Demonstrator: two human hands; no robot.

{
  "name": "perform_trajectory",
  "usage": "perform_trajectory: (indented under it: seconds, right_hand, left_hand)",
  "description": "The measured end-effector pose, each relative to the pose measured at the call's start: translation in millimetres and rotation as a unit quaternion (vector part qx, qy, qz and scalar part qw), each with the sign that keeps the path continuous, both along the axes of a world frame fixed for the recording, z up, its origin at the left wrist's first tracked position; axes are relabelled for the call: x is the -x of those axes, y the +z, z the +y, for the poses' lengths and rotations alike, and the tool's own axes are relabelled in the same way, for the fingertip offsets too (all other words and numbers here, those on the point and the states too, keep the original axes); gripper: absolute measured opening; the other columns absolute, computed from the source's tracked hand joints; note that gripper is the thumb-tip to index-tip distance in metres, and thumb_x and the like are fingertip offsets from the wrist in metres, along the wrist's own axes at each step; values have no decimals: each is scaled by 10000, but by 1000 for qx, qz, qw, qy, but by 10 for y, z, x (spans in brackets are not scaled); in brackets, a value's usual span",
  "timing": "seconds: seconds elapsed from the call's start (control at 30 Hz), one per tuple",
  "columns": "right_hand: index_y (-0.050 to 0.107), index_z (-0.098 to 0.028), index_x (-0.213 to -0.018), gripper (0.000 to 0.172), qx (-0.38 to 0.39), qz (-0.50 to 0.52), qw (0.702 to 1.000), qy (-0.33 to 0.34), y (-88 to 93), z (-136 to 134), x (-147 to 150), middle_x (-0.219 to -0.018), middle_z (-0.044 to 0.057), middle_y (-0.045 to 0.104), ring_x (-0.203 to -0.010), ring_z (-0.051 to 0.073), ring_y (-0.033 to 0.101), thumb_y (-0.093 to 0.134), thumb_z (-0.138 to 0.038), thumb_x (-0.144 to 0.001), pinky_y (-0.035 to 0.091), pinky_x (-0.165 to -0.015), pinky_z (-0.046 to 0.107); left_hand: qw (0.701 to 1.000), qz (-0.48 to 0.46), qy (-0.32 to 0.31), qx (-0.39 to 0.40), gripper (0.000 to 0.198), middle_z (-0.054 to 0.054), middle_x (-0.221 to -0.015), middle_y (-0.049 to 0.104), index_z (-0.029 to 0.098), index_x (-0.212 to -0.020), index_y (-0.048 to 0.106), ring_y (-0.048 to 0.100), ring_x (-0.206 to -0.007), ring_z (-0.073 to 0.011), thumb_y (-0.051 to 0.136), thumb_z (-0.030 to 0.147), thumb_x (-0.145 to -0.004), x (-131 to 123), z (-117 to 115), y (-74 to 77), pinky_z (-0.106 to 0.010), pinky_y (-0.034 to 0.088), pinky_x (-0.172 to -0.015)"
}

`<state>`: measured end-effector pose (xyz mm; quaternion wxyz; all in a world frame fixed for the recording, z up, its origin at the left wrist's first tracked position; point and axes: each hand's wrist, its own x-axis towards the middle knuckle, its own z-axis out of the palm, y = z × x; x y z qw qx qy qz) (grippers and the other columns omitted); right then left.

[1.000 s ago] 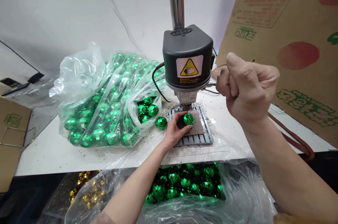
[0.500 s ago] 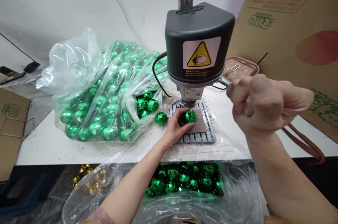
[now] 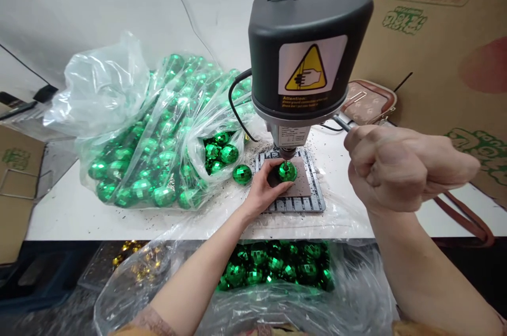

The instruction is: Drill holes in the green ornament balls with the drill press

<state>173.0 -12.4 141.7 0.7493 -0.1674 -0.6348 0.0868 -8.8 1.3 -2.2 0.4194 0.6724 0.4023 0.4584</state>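
My left hand (image 3: 264, 189) grips a green faceted ball (image 3: 287, 171) on the brown pad of the drill press base (image 3: 312, 196). The drill bit touches the top of that ball. My right hand (image 3: 400, 166) is a fist around the metal lever (image 3: 341, 122) of the dark grey drill press head (image 3: 311, 50), which sits low over the ball. One loose green ball (image 3: 241, 174) lies just left of my left hand.
A clear plastic bag (image 3: 150, 130) full of green balls lies on the white table at the left. Below the table edge, another bag (image 3: 277, 270) holds green balls and a bag (image 3: 134, 267) holds gold ones. A printed cardboard sheet (image 3: 447, 35) leans at right, beside a brown purse (image 3: 368, 101).
My right hand has pulled the lever down and forward. The drill head has come down onto the ball held by my left hand.
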Motion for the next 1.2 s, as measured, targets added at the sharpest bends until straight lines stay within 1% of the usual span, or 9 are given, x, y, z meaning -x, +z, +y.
perform_trajectory:
  seconds: [0.1,0.37,0.53,0.63,0.83,0.97,1.07,1.13,1.2]
  right_hand:
    - [238,-166,-470,500,-20,-8,1000,14,-18,15,-14,-429,-36,270,-385,62,303,610,-164,-804,161,-430,307]
    - [148,-170,-548,482,-61,12,997,-53,-163,96,10,-465,-32,203,-417,60,173,562,-137,-792,154,-447,321]
    - [180,-179,-539,447,-103,-24,994,-9,-248,103,-19,-457,-47,233,-378,53,218,559,-72,-752,160,-427,313]
    - [191,-168,-515,475,-41,9,999,-20,-111,74,10,-450,-44,229,-375,47,242,578,-87,-777,159,-426,305]
    - [362,-202,-449,473,73,120,990,-18,448,87,149,-399,-49,323,-352,64,329,604,-154,-853,192,-404,321]
    - [378,-232,-483,449,44,132,990,-14,554,239,147,-430,-65,278,-363,68,339,613,-182,-862,161,-415,298]
    - [345,-240,-517,486,44,150,988,-4,505,356,114,-435,-87,260,-349,33,291,719,-353,-806,128,-411,289]
    - [350,-248,-527,494,37,163,986,9,486,393,104,-428,-94,240,-337,40,293,752,-406,-767,120,-400,293]
    - [373,-255,-528,459,11,164,986,34,494,390,110,-417,-86,263,-334,67,301,740,-340,-790,129,-391,305]
  left_hand:
    - [1000,-6,-1,-2,517,-84,-1210,662,225,-1210,583,626,-1148,-259,823,368,-775,-3,4,1,-401,480,-1018]
    - [1000,4,2,5,509,-84,-1207,668,218,-1204,571,631,-1135,-253,820,334,-776,1,-1,-2,-391,481,-1008]
    - [1000,0,3,8,514,-83,-1210,670,219,-1207,574,627,-1149,-257,822,341,-774,13,-7,-5,-402,481,-1019]
    - [1000,-1,1,7,529,-86,-1208,674,219,-1215,575,631,-1146,-258,828,346,-768,14,-1,-18,-409,481,-1029]
    - [999,1,51,-8,483,-88,-1155,678,210,-1182,594,655,-1070,-237,818,339,-775,-17,-37,29,-377,515,-954]
    - [985,65,109,-113,432,-55,-1038,663,204,-1116,579,651,-968,-201,801,348,-775,119,-352,182,-339,525,-862]
    - [962,158,-2,-222,427,-63,-1030,657,205,-1149,556,654,-937,-198,763,351,-806,383,-803,240,-322,537,-797]
    - [919,252,-81,-293,380,-71,-1002,659,205,-1164,561,657,-868,-202,701,377,-856,595,-1146,166,-317,538,-715]
    - [862,374,-121,-321,274,-67,-934,665,207,-1134,594,646,-769,-214,615,368,-913,793,-1451,4,-333,517,-645]
